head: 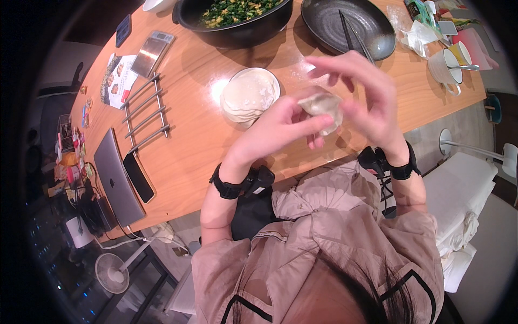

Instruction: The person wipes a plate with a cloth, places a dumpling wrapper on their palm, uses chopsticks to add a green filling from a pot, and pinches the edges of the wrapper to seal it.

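My left hand holds a folded dumpling between thumb and fingers, above the front of the wooden table. My right hand is raised just right of the dumpling, fingers apart and slightly blurred; whether a fingertip touches the dough cannot be told. A stack of round, floured dough wrappers lies on a small plate, left of the dumpling. Behind it stands a black pot of chopped greens with yellow bits. A dark plate with a pair of chopsticks sits behind my right hand.
A metal rack, a kitchen scale, a closed laptop and a phone lie to the left. At the right are a white mug with a spoon and crumpled plastic. The table's front edge runs just before my body.
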`<state>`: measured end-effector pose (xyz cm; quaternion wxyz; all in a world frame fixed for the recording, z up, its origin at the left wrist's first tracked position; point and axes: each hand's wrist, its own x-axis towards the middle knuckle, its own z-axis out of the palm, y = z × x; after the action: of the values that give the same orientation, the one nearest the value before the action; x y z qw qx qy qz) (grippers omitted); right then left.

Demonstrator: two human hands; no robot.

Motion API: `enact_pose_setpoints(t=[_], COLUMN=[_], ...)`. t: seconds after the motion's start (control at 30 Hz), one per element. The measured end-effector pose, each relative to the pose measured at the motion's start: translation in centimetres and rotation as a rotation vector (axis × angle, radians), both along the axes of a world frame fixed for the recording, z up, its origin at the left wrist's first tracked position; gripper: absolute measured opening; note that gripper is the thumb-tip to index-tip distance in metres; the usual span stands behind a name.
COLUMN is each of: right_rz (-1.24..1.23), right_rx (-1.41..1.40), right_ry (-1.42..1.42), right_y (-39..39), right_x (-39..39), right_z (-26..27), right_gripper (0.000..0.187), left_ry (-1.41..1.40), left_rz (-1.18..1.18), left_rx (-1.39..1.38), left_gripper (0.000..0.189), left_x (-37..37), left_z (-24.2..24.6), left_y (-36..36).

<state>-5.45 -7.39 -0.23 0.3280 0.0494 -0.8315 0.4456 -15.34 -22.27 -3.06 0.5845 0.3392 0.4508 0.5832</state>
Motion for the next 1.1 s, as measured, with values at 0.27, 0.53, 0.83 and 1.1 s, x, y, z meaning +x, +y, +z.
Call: enact_pose_setpoints(t=[0.27,0.53,0.83,1.1], right_rz=[-0.042,-0.105,-0.196,-0.215], right_rx=[-0.056,0.278,-0.055,0.104], right_ry=[-0.287,-0.084,-0.177,-0.092], right_y=[0.9,1.0,0.4,0.4], right_x=[0.6,0.5,0.5,0.1], right_z=[-0.2,-1.4,-0.7,-1.4], right_gripper=[0.010,0.007,0.015,0.005], left_ry=[-0.053,-0.028,-0.009,0.061], left_rz=[0.029,0.022,0.228,0.240], left_rx=[0.011,-0.035,0.103,0.078], left_gripper=[0.032,0.031,0.035,0.038], left_x=[-0.4,-0.5,-0.3,0.1], left_z=[-0.1,-0.2,-0.7,-0.3], left_y=[0.3,0.4,0.6,1.0])
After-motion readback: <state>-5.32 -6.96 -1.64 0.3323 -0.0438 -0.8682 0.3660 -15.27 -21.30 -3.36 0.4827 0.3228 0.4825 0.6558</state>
